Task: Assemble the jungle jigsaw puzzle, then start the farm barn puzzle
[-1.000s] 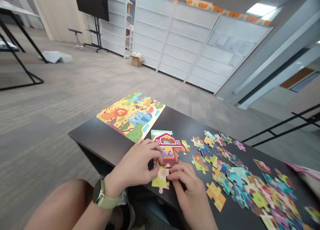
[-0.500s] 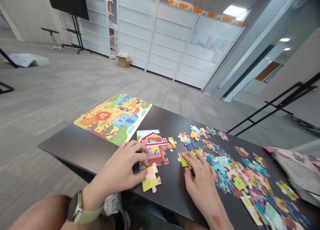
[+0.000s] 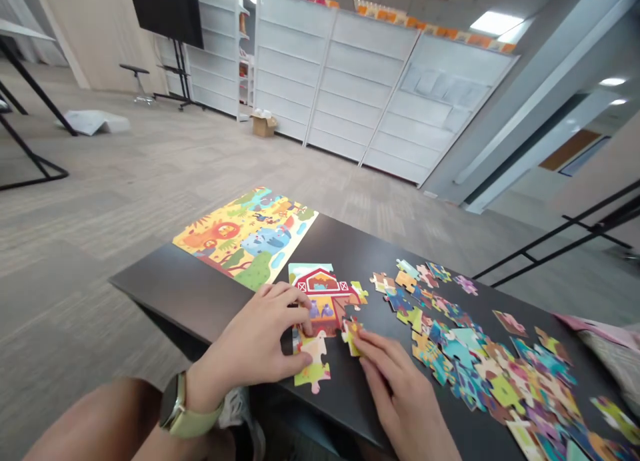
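A partly joined jigsaw puzzle (image 3: 325, 291) with a red barn lies flat near the table's front edge. My left hand (image 3: 265, 337) rests over its left side, fingers bent and thumb apart, fingertips touching the joined pieces and covering some of them. Below the barn, a light green and white piece (image 3: 313, 364) shows next to my left thumb. My right hand (image 3: 395, 381) pinches a yellow-green puzzle piece (image 3: 351, 337) between thumb and fingers, just right of the barn's lower edge. Whether that piece touches the joined part I cannot tell.
Many loose puzzle pieces (image 3: 490, 361) are heaped on the right of the dark table (image 3: 165, 274). A finished animal picture (image 3: 245, 237) lies at the far left. A grey and pink cloth-like item (image 3: 607, 354) sits at the right edge. Black metal legs (image 3: 555, 237) stand beyond the table.
My right hand has moved left from the loose pieces, bringing the yellow-green puzzle piece beside the barn. My left hand stays on the joined part. The view has shifted slightly left.
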A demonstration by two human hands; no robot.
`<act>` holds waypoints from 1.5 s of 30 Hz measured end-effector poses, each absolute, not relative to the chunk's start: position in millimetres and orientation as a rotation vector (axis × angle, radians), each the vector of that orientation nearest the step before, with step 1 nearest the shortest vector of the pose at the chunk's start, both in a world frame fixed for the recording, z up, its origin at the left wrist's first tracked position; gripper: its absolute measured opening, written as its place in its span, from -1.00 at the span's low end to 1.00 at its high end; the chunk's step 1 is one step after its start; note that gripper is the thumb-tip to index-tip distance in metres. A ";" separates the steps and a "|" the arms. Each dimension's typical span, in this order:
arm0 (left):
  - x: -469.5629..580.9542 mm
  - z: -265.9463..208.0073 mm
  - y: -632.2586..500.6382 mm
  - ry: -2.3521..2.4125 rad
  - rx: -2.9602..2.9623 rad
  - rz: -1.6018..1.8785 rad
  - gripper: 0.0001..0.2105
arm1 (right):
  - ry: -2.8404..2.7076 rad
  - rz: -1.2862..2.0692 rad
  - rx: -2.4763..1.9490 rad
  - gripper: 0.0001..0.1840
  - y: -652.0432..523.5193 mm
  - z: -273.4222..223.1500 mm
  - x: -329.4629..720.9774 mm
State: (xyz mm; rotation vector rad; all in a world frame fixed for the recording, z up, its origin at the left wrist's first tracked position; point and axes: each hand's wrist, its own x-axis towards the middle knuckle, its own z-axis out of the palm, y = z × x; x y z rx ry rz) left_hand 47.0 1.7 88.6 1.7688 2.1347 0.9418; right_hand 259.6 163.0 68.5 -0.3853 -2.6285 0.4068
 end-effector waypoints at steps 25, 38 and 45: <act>47.2 86.9 1.8 2.128 1.812 0.900 -0.84 | -2.756 0.646 -0.270 -0.61 136.7 83.4 255.1; 46.3 72.0 0.6 2.110 2.142 0.714 -0.69 | -2.792 0.714 -0.406 -0.66 118.9 103.5 256.4; 61.5 34.0 11.3 2.347 2.087 0.801 -0.82 | -2.619 0.785 -0.354 -0.71 126.7 82.7 260.5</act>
